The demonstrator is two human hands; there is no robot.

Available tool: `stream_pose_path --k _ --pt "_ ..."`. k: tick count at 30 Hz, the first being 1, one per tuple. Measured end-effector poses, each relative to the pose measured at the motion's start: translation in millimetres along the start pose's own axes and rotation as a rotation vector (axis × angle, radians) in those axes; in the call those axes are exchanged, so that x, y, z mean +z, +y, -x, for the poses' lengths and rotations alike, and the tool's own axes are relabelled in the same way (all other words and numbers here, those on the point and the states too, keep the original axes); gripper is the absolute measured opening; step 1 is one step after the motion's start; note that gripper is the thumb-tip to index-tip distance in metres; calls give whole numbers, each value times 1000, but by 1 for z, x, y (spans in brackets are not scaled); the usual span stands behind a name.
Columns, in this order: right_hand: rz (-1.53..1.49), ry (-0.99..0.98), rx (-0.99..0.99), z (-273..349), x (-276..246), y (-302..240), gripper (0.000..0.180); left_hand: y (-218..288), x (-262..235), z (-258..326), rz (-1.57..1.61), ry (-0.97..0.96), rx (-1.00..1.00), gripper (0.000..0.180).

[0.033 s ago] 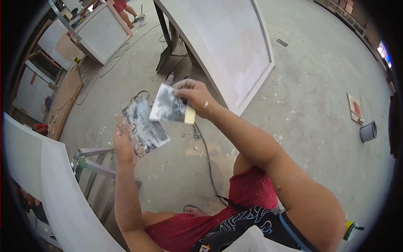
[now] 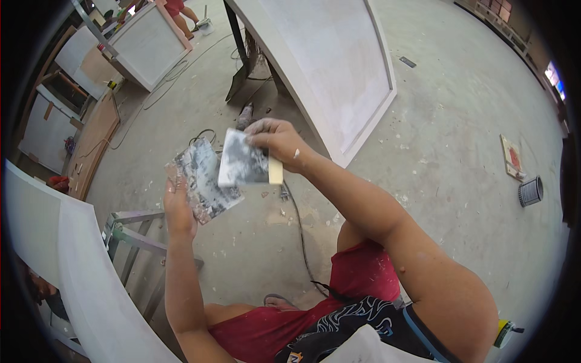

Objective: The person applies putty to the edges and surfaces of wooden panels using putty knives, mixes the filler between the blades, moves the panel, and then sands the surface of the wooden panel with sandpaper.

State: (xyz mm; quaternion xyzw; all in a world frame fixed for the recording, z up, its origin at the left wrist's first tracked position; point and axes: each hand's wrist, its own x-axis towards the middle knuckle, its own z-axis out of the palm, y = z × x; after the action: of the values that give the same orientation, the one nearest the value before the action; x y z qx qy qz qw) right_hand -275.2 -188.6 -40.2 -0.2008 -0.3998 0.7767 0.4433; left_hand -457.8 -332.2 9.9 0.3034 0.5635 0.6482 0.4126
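My left hand point(image 2: 180, 209) grips a flat, thin plate point(image 2: 203, 175) by its lower left edge. Dark and white filler is smeared over the plate, with rough brownish crust along its left side. In my right hand point(image 2: 277, 144) is a filler spreader point(image 2: 242, 160), a broad grey blade with a pale yellow strip along its right edge. The fingers pinch its top right corner. White paste coats much of the blade. Its left side overlaps the plate in the view; I cannot tell whether the two touch. White dust and specks mark my right hand.
A large white framed panel point(image 2: 327, 66) leans ahead. Another white panel point(image 2: 85, 254) rests by a metal stand point(image 2: 136, 236) on the left. A dusty power tool point(image 2: 244, 117) and a black cord point(image 2: 296, 230) lie on the floor. At right are a can point(image 2: 531, 192) and a stained board point(image 2: 511, 156).
My right hand has brought the spreader slightly down and to the right over the plate's right side. My left hand with the plate has barely moved.
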Motion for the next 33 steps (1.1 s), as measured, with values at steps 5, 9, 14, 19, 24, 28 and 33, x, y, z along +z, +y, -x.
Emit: stream_pose_path --k 5,9,14,19,24,28,33 --pt "490 4 -218 4 7 15 15 -3 -12 10 -570 -159 36 34" --pt "524 171 -248 -5 -5 7 19 0 -29 10 -561 -116 -7 33" --pt "965 -29 -266 0 -7 14 33 -8 -46 2 -96 24 -121 33" --pt "975 -188 -408 15 7 26 29 -28 -49 -2 -372 10 27 35" --pt "1105 -15 -543 14 6 13 24 -20 -49 -7 -158 12 143 37" --pt "798 130 -330 18 5 7 27 -21 -35 -10 189 -51 -201 39" --pt "688 51 -261 35 13 7 37 -57 1 -30 396 -282 -332 42"
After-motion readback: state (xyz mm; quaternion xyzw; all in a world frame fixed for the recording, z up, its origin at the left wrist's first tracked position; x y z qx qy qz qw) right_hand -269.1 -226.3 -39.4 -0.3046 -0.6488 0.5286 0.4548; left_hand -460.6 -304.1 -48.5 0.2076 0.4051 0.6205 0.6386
